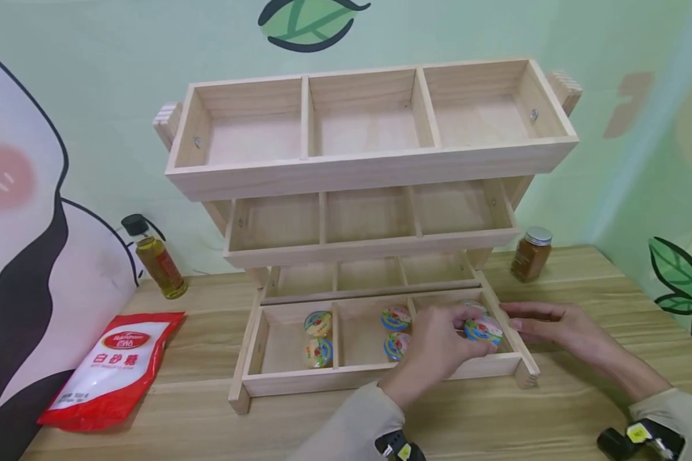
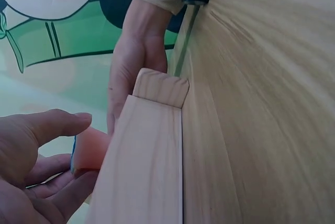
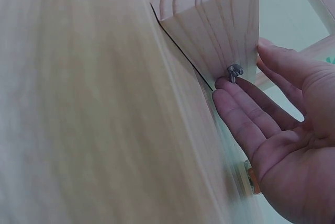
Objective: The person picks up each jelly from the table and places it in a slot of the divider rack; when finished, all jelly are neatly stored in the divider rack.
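A jelly cup [image 1: 483,330] was held over the right compartment of the lowest tray [image 1: 380,374], pinched in the curled fingers of the left hand [image 1: 438,346]. The right hand [image 1: 553,323] was laid flat, fingers straight, against the rack's right side [image 1: 516,349]

Staged kitchen mock-up: cartoon backdrop [image 1: 46,160], oil bottle [image 1: 158,259], sugar bag [image 1: 112,368].
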{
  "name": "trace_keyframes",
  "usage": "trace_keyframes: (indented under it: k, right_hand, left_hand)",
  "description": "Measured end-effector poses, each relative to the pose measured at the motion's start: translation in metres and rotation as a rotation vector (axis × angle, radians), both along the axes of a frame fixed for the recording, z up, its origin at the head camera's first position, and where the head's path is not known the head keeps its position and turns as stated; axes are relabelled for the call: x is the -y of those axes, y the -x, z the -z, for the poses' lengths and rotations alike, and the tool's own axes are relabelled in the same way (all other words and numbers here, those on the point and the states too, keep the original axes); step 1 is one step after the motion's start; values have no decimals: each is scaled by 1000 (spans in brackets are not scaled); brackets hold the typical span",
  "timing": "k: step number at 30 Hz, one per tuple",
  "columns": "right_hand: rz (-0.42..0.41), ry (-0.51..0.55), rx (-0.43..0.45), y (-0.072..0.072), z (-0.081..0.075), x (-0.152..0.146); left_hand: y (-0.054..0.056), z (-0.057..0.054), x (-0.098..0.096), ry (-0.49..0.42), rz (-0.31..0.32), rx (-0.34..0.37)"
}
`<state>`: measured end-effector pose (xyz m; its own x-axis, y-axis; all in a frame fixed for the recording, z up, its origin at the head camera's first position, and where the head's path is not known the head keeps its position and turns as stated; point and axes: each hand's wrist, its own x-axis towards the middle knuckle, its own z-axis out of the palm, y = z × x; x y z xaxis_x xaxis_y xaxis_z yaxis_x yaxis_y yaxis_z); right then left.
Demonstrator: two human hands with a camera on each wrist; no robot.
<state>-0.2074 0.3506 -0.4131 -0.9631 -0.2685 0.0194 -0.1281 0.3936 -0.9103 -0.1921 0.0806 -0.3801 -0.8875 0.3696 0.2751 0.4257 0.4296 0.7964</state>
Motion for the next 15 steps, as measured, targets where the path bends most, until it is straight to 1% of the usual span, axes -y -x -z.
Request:
trace_keyframes:
  k: [4,11,15]
  right_hand:
    - [2,-4,3,0,0,1]
    - [1,-3,-8,1,1,0]
    - [2,-2,-3,1,1,-1]
  left_hand:
    - [4,3,-2,28,-15,30]
    - [7,7,-4,53,-16,87]
    - [9,8,-6,66,-16,99]
